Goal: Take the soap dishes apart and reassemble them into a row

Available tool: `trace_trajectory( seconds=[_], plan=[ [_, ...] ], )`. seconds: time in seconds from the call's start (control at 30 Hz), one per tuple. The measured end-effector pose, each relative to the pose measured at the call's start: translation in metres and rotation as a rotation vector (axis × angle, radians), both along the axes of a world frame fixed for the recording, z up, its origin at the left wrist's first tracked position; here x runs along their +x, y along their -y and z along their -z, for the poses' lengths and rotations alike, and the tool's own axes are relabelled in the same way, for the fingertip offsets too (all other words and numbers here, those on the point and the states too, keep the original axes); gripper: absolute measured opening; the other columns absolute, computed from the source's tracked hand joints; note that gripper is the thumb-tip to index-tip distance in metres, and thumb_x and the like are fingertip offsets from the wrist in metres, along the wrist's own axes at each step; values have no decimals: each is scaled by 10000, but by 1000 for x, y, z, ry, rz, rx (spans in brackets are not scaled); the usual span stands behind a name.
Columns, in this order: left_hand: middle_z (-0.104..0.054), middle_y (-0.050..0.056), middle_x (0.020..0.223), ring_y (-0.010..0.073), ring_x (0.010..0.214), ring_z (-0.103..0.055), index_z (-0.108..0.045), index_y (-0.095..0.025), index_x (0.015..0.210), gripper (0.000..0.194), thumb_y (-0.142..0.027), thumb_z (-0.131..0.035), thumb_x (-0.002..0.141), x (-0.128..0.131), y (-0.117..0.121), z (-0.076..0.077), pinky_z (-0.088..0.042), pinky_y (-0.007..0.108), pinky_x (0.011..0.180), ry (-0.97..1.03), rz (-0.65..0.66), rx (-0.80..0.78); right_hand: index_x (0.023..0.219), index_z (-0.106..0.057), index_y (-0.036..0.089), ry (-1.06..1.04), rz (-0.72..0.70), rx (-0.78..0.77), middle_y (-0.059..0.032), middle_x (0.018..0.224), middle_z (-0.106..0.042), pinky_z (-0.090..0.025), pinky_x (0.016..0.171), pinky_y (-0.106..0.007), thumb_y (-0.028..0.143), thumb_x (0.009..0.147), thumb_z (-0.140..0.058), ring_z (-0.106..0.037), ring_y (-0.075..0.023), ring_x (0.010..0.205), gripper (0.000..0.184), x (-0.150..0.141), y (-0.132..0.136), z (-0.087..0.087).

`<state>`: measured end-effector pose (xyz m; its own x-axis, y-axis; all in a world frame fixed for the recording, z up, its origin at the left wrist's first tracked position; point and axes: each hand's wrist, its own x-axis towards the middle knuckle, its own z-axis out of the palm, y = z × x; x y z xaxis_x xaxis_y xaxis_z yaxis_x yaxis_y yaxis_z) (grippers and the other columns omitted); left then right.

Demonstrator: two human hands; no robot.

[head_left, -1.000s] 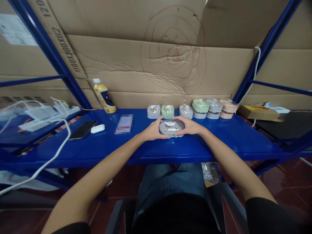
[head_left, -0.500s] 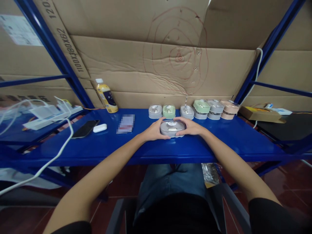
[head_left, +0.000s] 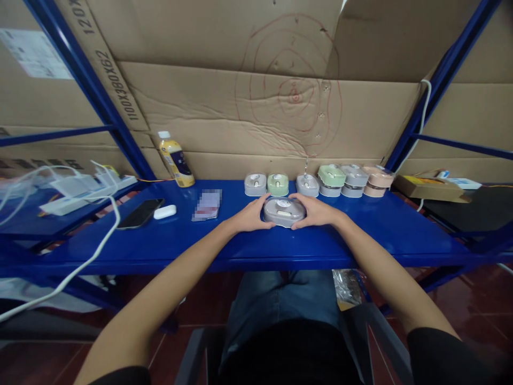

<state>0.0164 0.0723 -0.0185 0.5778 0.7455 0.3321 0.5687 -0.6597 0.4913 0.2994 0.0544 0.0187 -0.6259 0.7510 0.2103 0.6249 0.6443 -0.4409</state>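
A grey lunch box (head_left: 284,214) with a see-through lid, a round sticker on top and a pale clasp in front rests on the blue table, close before me. Its left end is held by my left hand (head_left: 255,214), the thumb along the near side and the fingers round the back. My right hand (head_left: 318,212) grips the opposite end in the same way, its thumb at the near right corner. Just behind stand a small grey box (head_left: 255,185), a small green box (head_left: 278,185) and another small grey box (head_left: 308,186).
Further right are stacked green (head_left: 332,179), grey (head_left: 354,180) and peach boxes (head_left: 378,181). On the left lie a black phone (head_left: 140,213), a white earbud case (head_left: 164,212) and a blurred-out flat item (head_left: 207,205). A yellow drink bottle (head_left: 176,160) stands by the cardboard wall (head_left: 192,101).
My right thumb has slid from the front of the grey lunch box back to its right corner. Both hands stay around the box, which has hardly moved.
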Motion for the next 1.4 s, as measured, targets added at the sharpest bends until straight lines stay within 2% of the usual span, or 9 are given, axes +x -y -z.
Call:
trace_trajectory(
  seconds=[0.27, 0.4, 0.53, 0.67, 0.77, 0.9, 1.03, 1.2, 1.4],
  plan=[
    [-698, 171, 1308, 351, 1177, -693, -417, -201, 1500, 930, -509, -849, 735, -7, -3, -1, -534, 540, 1045, 114, -15, 15, 1451, -524, 200, -13, 105, 79, -167, 1341, -669, -530, 1010, -528, 594, 648, -883, -655, -388, 1198, 965, -7, 1, 4],
    [-721, 148, 1226, 289, 1066, -707, -448, -194, 1435, 778, -498, -791, 807, -8, -3, -5, -556, 486, 977, 229, -100, 111, 1414, -564, 189, -149, 186, 161, -169, 1383, -654, -506, 1064, -520, 572, 680, -851, -638, -378, 1248, 876, -6, -3, 0],
    [-731, 102, 1082, 225, 967, -702, -483, -184, 1318, 514, -356, -699, 885, -8, -7, -11, -559, 392, 890, 389, -252, 265, 1387, -575, 190, -277, 349, 224, -159, 1353, -674, -507, 1066, -496, 579, 720, -820, -649, -357, 1237, 810, -17, -16, -15],
    [-710, 46, 932, 205, 860, -696, -508, -207, 1148, 325, -225, -667, 865, -14, -14, -15, -549, 356, 826, 486, -520, 319, 1383, -551, 146, -217, 624, 245, -201, 1318, -679, -512, 1041, -501, 656, 751, -776, -643, -388, 1241, 843, -62, -42, -37],
    [-673, 18, 851, 204, 810, -680, -491, -221, 1059, 272, -167, -649, 844, -20, -21, -14, -540, 357, 818, 532, -641, 332, 1346, -560, 97, -152, 713, 227, -239, 1286, -679, -519, 1015, -473, 675, 806, -732, -655, -388, 1215, 810, -112, -65, -46],
    [-610, 4, 814, 206, 766, -649, -472, -236, 990, 255, -106, -609, 819, -24, -29, -11, -528, 365, 810, 553, -716, 340, 1335, -550, 25, -90, 777, 245, -306, 1292, -648, -510, 1006, -454, 603, 821, -778, -643, -387, 1210, 806, -170, -88, -37],
    [-587, 29, 890, 228, 863, -641, -466, -242, 1008, 286, -76, -586, 809, -24, -35, -6, -529, 401, 880, 508, -704, 359, 1351, -526, -10, -44, 836, 322, -348, 1285, -620, -501, 982, -491, 675, 805, -773, -642, -408, 1168, 911, -196, -95, -20],
    [-575, 92, 1055, 275, 1065, -611, -476, -222, 1089, 354, -54, -566, 791, -27, -40, 0, -493, 474, 1017, 413, -686, 365, 1398, -488, -43, -28, 832, 396, -357, 1274, -615, -462, 1000, -542, 797, 887, -551, -624, -427, 1155, 985, -183, -83, -24],
    [-564, 103, 1065, 295, 1099, -588, -497, -215, 1096, 369, -43, -546, 774, -29, -43, 2, -480, 502, 1042, 378, -650, 339, 1288, -589, 7, 159, 759, 526, -336, 1370, -573, -373, 1094, -571, 552, 1029, -398, -506, -453, 1311, 633, -94, -70, -27]
  ],
)
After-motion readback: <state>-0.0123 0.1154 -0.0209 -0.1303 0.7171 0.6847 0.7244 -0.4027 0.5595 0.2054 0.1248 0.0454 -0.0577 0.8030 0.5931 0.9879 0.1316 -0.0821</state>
